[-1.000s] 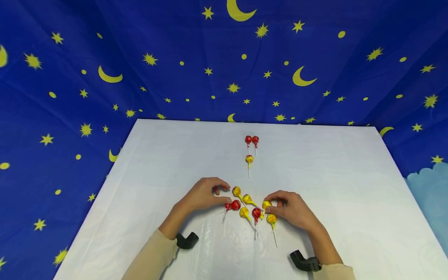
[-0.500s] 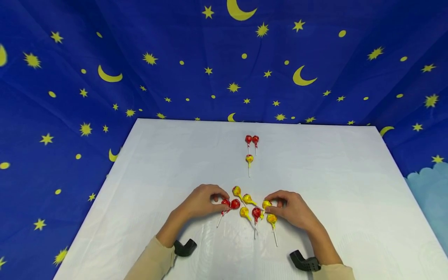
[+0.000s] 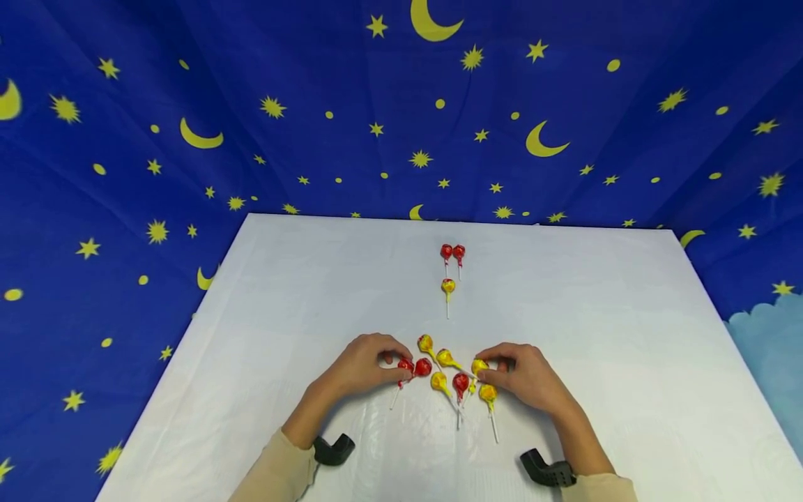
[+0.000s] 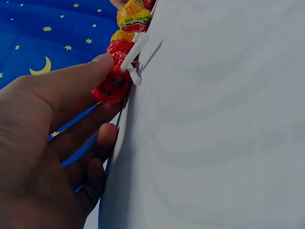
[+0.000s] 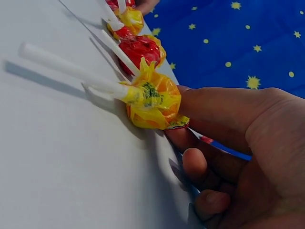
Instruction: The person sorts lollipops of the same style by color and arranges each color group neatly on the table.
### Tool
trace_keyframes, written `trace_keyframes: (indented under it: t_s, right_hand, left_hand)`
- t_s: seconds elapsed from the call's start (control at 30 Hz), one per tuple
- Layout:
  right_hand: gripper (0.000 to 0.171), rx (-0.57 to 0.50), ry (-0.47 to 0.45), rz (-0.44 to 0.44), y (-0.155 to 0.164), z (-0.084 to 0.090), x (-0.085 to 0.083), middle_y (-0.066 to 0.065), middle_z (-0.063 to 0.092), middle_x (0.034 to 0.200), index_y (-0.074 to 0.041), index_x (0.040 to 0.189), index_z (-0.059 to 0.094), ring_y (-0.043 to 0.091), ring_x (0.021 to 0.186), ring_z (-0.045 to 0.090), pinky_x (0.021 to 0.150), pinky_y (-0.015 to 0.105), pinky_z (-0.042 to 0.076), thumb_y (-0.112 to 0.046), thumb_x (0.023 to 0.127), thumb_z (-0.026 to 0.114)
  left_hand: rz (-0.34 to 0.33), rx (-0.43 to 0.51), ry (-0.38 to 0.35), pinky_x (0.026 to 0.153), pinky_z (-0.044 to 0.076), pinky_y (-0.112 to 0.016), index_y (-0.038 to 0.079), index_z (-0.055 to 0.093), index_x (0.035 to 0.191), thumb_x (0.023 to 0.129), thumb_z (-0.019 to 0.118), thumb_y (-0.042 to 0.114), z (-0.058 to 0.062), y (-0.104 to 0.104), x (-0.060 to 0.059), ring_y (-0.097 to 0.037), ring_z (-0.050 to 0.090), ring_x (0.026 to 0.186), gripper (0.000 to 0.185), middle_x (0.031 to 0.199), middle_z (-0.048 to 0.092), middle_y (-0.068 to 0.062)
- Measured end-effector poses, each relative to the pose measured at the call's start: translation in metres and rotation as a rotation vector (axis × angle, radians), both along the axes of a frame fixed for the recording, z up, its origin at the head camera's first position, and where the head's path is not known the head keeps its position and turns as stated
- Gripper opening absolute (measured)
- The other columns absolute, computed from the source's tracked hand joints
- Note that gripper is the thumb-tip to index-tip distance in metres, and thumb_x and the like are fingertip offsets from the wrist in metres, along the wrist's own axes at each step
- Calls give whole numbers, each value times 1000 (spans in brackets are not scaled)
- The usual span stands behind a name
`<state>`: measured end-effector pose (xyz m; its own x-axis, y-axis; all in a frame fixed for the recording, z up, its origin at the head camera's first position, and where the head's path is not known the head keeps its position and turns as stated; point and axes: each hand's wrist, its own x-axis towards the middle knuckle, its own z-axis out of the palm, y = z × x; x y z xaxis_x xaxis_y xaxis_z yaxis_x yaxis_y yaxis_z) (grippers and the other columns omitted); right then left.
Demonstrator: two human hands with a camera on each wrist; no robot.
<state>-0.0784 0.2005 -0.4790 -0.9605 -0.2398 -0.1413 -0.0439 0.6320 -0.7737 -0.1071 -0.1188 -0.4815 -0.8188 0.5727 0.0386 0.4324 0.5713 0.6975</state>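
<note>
Eleven wrapped lollipops point(image 3: 461, 382) on the white table point(image 3: 596, 293): five red, six yellow. Far group, three: two red side by side, one yellow just nearer me. Near cluster, eight: three red, five yellow, between my two hands. Left hand point(image 3: 362, 362): thumb and fingertips pinching one red lollipop point(image 3: 405, 365), cluster's left edge. Right hand point(image 3: 523, 376): same narrow pinch, one yellow lollipop point(image 3: 479, 366), right side.

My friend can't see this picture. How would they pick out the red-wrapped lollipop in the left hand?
On the white table, find the person's bare left hand, in a beige sleeve. It pinches a round shiny red-wrapped lollipop. Unlike the similar red-wrapped lollipop close beside it, this one is held.
</note>
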Motion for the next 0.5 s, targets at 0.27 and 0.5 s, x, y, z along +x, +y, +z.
trace_keyframes:
  t_s: [0.27, 0.5]
  right_hand:
    - [24, -9, -29, -12, -3, -1, 2, -3, 57, 70, -22, 99, 74, 16, 65, 50, 58, 30, 40, -28, 77, 81]
    - [23, 11, 3, -12, -1, 3, 2, -4, 57, 71, -22, 99, 74, 14, 64, 50, 58, 29, 40, -28, 78, 80]
  left_hand:
    - [13, 8, -18, 69, 45, -26, 27, 73, 99, 80, 79, 31, -2, -3, 1, -8, 55, 76, 20, 86, 62, 19]
    - [16, 42, -31, 69, 46, -25, 24, 74, 99, 80, 80, 28, -1, 0, 0, -9, 57, 76, 21, 87, 65, 16]
